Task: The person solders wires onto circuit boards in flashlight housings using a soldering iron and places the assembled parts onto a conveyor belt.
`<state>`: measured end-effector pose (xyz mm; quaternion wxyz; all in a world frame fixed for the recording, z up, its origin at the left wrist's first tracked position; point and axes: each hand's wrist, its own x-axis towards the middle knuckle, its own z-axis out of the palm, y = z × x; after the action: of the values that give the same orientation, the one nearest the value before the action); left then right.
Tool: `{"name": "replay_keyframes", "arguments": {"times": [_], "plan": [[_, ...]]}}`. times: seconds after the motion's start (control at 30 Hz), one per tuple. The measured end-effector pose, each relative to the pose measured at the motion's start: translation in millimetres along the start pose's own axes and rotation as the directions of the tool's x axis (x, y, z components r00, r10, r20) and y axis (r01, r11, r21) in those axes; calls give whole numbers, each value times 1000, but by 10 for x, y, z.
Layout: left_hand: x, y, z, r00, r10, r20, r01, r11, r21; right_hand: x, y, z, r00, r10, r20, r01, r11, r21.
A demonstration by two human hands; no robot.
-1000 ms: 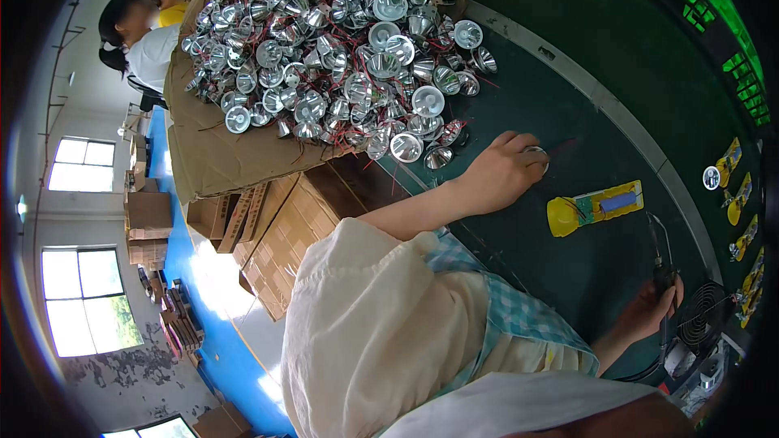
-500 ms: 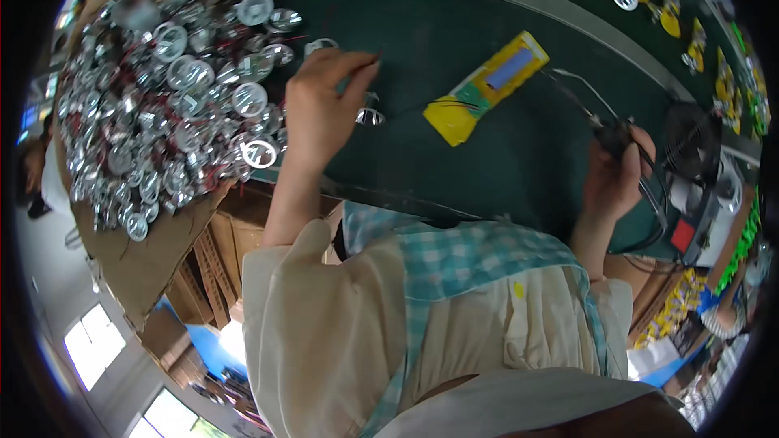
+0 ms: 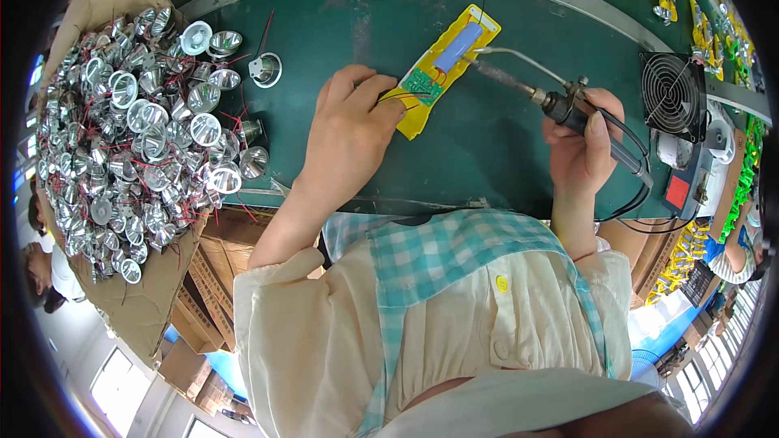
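A yellow casing lies open on a green worktable, well to the left of a black fan, the landmark here. Inside it, a violet cylindrical cell sits toward the fan, and a green circuit board with thin wires sits farther from it. The person's left hand, on the casing's side away from the fan, has bent fingers at its lower end; whether they pinch casing or wires cannot be told. The right hand, just left of the fan, grips a soldering iron pointing toward the casing. The casing looks light, stiff and perhaps slick, likely to slide if nudged; the wires and board seem fragile, so its plastic side walls, clear of the iron's tip, look the safest hold.
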<state>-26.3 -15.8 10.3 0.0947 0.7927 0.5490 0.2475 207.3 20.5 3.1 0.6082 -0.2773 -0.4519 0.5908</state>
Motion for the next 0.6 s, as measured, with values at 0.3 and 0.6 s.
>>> {"name": "replay_keyframes", "arguments": {"times": [0.3,0.6], "plan": [[-127,95,109,998,22,55,-40,935,352,77,284,642,912,373,171,-410,853,324],[-174,290,37,976,206,-70,-173,931,321,306,468,543,923,371,102,-384,872,305]]}}
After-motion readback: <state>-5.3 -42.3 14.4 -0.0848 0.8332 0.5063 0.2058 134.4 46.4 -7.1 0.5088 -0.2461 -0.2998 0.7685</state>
